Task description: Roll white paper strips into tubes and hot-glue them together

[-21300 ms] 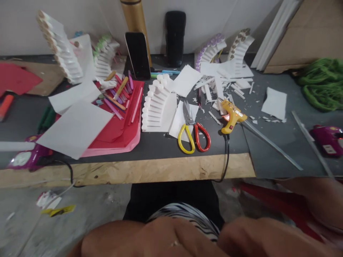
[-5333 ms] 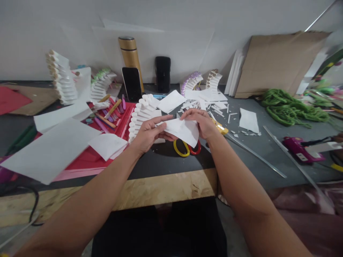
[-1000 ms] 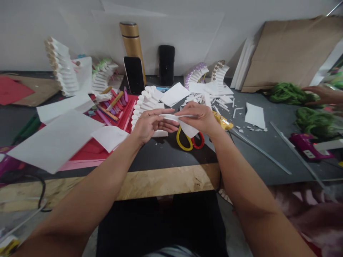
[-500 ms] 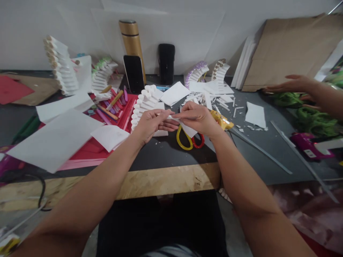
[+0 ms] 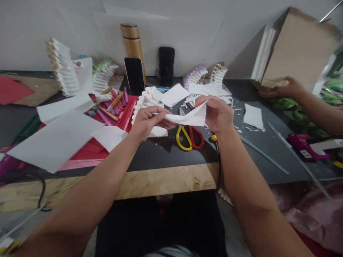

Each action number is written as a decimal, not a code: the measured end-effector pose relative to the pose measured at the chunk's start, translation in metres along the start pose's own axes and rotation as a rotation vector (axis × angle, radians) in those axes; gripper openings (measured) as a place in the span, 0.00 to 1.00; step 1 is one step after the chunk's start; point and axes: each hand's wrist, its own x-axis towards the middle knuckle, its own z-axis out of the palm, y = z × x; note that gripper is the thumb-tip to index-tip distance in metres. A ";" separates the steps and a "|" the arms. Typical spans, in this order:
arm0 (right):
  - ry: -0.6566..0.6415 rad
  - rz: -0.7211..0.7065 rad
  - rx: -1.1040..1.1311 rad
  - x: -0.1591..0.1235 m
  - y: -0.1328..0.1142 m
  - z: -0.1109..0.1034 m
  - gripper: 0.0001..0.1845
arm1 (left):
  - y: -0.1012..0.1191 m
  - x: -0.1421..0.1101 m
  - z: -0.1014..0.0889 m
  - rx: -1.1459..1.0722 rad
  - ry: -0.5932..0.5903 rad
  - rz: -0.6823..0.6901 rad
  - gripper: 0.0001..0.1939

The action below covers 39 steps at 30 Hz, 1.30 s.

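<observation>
A strip of white paper point(image 5: 197, 116) stretches between my two hands above the table. My left hand point(image 5: 150, 123) pinches its narrow, folded or rolled end between thumb and fingers. At the wider end, my right hand point(image 5: 215, 112) grips the raised edge, its fingertips partly hidden behind the paper. Below the paper lie scissors point(image 5: 184, 138) with one yellow and one red handle loop. Just behind my left hand stands a curved row of white paper rolls point(image 5: 146, 95).
Loose white sheets point(image 5: 57, 137) cover red paper on the left, beside coloured paper rolls point(image 5: 115, 101). A phone point(image 5: 134, 75) leans against a gold bottle point(image 5: 130, 37). White scraps lie behind my right hand. Another person's hand point(image 5: 278, 87) holds cardboard point(image 5: 297, 50) at right.
My right hand has moved right, away from my left, drawing the paper out between them. The other person's hand has closed on the cardboard, which has shifted right.
</observation>
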 end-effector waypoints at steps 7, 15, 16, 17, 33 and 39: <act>-0.228 0.389 0.244 -0.001 0.000 0.014 0.38 | 0.005 -0.008 0.006 0.143 -0.152 -0.016 0.15; -0.486 0.385 0.058 -0.016 -0.001 0.047 0.18 | 0.000 -0.006 0.007 0.393 -0.102 0.161 0.13; -0.493 0.357 0.015 -0.015 0.001 0.049 0.16 | -0.001 -0.005 0.007 0.441 -0.088 0.196 0.12; -0.491 0.343 -0.013 -0.015 0.003 0.049 0.15 | -0.002 -0.004 0.007 0.483 -0.076 0.229 0.11; -0.443 0.105 -0.467 -0.014 0.007 0.043 0.14 | 0.002 -0.001 0.016 0.235 -0.068 -0.376 0.31; -0.495 -0.003 -0.664 -0.016 0.009 0.044 0.13 | 0.010 -0.002 0.020 0.118 -0.164 -0.635 0.24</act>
